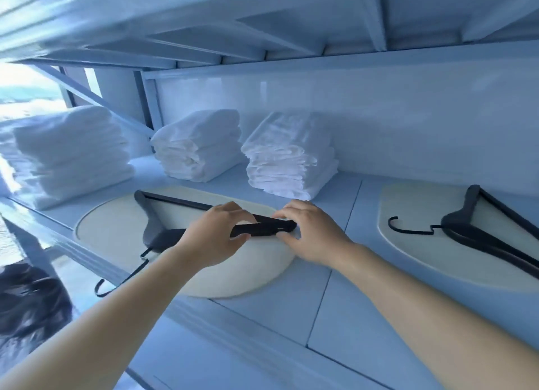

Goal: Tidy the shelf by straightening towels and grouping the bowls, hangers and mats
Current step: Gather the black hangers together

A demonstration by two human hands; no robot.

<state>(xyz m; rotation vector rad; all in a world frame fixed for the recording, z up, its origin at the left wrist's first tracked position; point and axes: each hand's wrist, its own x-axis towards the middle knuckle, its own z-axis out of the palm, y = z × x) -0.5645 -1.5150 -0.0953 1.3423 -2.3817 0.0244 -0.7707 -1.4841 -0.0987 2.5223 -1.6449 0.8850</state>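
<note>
I am looking at a pale blue metal shelf point(335, 316) with another shelf board close overhead. A round cream mat point(110, 232) lies at the shelf's front edge, and I use it as my landmark. A black hanger point(163, 232) lies on this mat, its wire hook reaching past the mat toward the shelf's front lip. My left hand point(215, 238) grips the hanger's right arm, fingers over it and thumb under. My right hand point(315, 235) pinches the tip of that same arm at the mat's right edge.

Behind the mat stand three stacks of folded white towels point(198, 147), one to its back left, two behind it. Right of the mat, apart from it, a second cream mat point(414, 258) carries a second black hanger point(466, 223).
</note>
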